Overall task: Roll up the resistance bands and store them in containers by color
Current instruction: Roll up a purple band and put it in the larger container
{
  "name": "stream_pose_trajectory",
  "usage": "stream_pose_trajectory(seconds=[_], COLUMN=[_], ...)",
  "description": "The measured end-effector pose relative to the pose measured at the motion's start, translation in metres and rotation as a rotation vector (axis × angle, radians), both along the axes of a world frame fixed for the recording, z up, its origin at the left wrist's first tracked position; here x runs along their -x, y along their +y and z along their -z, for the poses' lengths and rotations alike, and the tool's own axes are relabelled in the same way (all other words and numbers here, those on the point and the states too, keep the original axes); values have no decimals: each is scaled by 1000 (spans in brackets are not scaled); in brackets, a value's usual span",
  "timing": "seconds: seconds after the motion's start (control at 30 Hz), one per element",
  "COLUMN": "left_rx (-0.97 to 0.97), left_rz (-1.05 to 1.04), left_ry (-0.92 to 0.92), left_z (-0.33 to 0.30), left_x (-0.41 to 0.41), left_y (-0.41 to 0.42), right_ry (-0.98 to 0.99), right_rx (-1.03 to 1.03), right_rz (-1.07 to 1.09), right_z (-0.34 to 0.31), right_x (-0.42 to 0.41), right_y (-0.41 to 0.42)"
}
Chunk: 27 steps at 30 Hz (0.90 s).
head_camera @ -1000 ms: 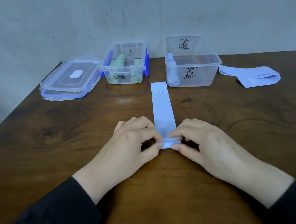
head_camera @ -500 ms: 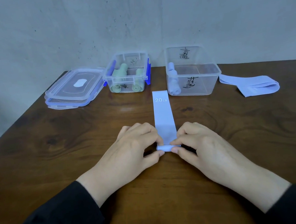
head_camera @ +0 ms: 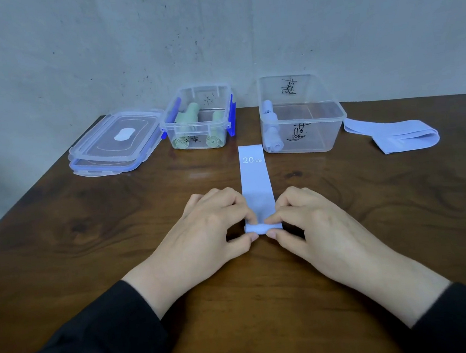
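Looking down through the head camera, we saw a blue band (head_camera: 256, 185) marked "20 LB" lying flat on the wooden bench (head_camera: 89, 233) at the centre of the frame, its far end just short of the containers and its near end wound into a small roll (head_camera: 262, 227). Our left hand (head_camera: 211, 229) pinched the roll's left end between thumb and curled forefinger, and our right hand (head_camera: 313, 225) pinched its right end the same way, so both hands gripped the band. Black sleeves (head_camera: 80, 350) covered both forearms in the lower corners.

Toward the upper middle of the frame stood a clear container with blue clips (head_camera: 201, 122), holding rolled green bands (head_camera: 191, 114). Right of it stood a larger clear container (head_camera: 321, 128) with black writing on its walls, and rolled blue bands (head_camera: 271, 132) lay against its left wall. Two clear lids (head_camera: 115, 147) were stacked at the upper left, just beside the clipped container. At the upper right another blue band (head_camera: 398, 134) lay folded loosely on the bench, just beside the larger container. A grey wall (head_camera: 212, 36) filled the top of the frame.
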<state>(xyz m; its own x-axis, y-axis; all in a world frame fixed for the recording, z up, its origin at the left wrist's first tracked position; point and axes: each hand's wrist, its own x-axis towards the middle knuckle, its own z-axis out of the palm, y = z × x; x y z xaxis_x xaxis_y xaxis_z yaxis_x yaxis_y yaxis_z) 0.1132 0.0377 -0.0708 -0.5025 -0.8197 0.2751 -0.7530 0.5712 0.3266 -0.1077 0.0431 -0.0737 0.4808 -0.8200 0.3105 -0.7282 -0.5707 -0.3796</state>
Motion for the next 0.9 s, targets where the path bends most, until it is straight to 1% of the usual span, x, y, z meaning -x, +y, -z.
stream_pose_trajectory(seconds=[0.23,0.43,0.53,0.7,0.9], left_rx=[-26,30,12,-19,49], left_rz=[-7,-3,-7,-16,-14], left_ry=[47,4,4,30,-22], left_z=[2,0,1,2,0], left_x=[0,1,1,0,2], left_y=[-6,-11,-16,-23,-25], right_ry=[-27,-36,-10,-38,-10], right_rx=[-4,-3,-20,-17,-27], right_rz=[-5,15,19,19,40], right_z=[2,2,2,1,0], right_x=[0,-1,-1,-1,0], right_y=[-2,-12,-16,-17,-24])
